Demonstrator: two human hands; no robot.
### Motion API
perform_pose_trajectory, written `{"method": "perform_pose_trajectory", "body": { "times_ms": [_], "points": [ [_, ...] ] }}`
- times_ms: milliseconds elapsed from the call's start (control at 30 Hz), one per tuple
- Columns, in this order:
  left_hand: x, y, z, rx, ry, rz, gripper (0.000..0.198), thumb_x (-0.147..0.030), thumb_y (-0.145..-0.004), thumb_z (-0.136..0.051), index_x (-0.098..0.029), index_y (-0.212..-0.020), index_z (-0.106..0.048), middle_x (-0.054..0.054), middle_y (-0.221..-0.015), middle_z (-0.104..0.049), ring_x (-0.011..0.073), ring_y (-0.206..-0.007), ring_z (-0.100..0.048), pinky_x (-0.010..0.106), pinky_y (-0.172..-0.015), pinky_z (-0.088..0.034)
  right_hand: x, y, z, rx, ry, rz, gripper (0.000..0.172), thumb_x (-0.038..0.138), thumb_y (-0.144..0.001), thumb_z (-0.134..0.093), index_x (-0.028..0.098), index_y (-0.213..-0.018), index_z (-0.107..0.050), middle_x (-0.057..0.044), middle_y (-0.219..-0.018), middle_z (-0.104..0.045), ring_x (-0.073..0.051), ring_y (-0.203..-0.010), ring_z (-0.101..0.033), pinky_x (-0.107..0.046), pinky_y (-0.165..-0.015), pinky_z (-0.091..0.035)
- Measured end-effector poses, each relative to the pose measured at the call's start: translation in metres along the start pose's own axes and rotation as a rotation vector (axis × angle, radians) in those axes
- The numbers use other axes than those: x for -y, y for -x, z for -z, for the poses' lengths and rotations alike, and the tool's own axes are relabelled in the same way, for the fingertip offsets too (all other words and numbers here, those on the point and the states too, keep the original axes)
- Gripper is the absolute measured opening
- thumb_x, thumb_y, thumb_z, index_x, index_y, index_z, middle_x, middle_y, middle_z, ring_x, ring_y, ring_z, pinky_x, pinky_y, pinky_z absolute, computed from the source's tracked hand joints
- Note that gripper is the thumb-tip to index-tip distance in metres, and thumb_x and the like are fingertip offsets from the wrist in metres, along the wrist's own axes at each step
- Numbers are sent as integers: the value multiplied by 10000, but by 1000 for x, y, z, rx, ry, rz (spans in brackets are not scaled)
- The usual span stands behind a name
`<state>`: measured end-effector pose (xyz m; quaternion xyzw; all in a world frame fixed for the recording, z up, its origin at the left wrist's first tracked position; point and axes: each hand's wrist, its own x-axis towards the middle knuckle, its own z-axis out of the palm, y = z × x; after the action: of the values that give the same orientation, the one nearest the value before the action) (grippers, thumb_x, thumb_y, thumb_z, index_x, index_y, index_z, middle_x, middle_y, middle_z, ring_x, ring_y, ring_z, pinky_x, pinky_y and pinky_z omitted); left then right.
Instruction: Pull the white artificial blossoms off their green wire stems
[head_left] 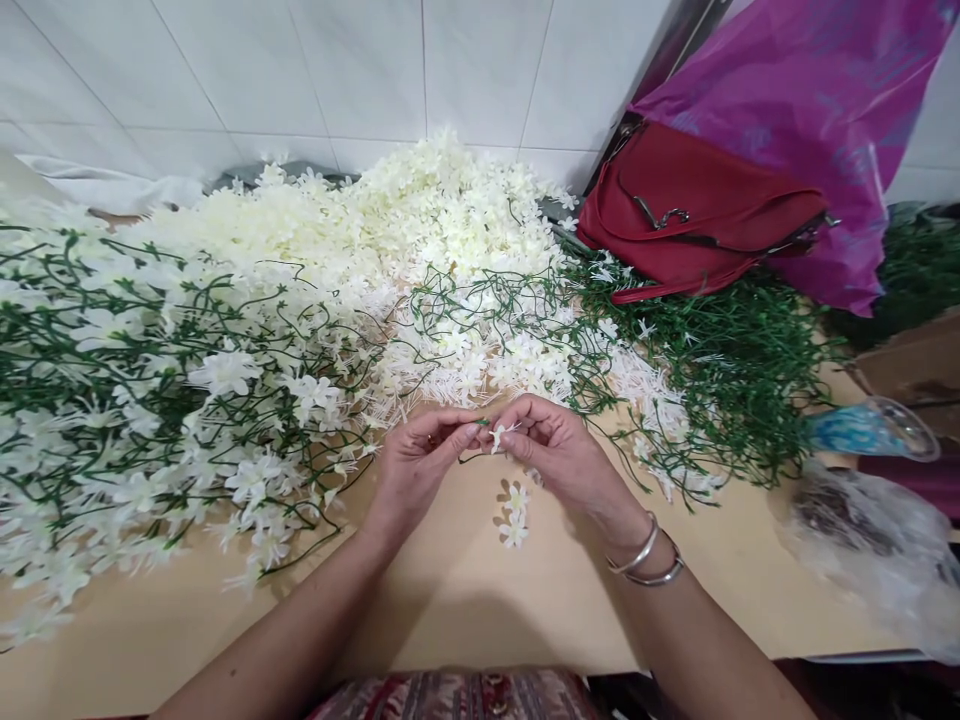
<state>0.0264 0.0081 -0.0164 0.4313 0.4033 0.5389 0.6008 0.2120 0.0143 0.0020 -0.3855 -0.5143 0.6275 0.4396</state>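
Close together over the tabletop (442, 600), both hands work at fingertip level. My left hand (420, 465) pinches a thin green artificial stem (472, 458). Between the thumb and forefinger of my right hand (559, 455) is a small white artificial flower (498, 438), its base close to the stem's tip; whether they touch is hard to see. Below the hands lie a couple of loose white blossoms (514, 528). Just beyond my fingers spread white stamen pieces (442, 385) mixed with more petals and green stems.
At left is a large heap of white flowers on green stems (150, 370). Cream petals (420, 210) pile against the tiled wall. Bare green stems (757, 370) lie at right, under a red handbag (697, 210) and purple bag (825, 110). A cup (870, 430) and clear plastic bag (870, 540) stand right.
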Motion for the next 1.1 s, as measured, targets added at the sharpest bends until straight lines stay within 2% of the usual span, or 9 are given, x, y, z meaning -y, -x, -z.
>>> {"method": "perform_pose_trajectory", "body": {
  "times_ms": [200,367,633,933,1100],
  "points": [
    [2,0,4,-61,-100,-25,177,-341,-803,-876,-218,-928,-850,3,-730,-739,102,-626,-623,210,-606,-513,-3,-1,4,-37,-17,18,168,396,-890,-822,247,-918,-750,-16,-907,-748,-161,-822,-650,-297,-755,-483],
    [3,2,3,-40,-167,-58,131,-317,-846,-835,-209,-919,-850,-1,-700,-686,95,-604,-560,210,-566,-458,-1,0,3,-74,57,-11,236,443,-868,-832,227,-917,-751,-9,-835,-700,-148,-735,-566,-287,-681,-436],
    [7,4,4,4,-230,-107,103,-285,-876,-812,-207,-936,-842,6,-716,-676,110,-620,-576,225,-572,-463,1,0,2,-62,100,-36,282,487,-863,-822,225,-893,-721,4,-762,-640,-131,-638,-464,-274,-571,-367],
    [5,2,8,89,-358,-161,132,-313,-945,-746,-203,-910,-809,14,-717,-688,132,-633,-622,257,-612,-472,1,-1,2,-24,94,-47,255,456,-863,-822,227,-847,-710,35,-709,-574,-127,-638,-444,-290,-625,-385],
    [5,2,9,123,-412,-155,157,-324,-966,-717,-199,-902,-788,11,-701,-690,130,-636,-631,250,-622,-466,-2,-1,4,-19,39,-73,250,434,-860,-832,219,-853,-705,30,-729,-611,-129,-663,-491,-282,-642,-398]
  ]
}}
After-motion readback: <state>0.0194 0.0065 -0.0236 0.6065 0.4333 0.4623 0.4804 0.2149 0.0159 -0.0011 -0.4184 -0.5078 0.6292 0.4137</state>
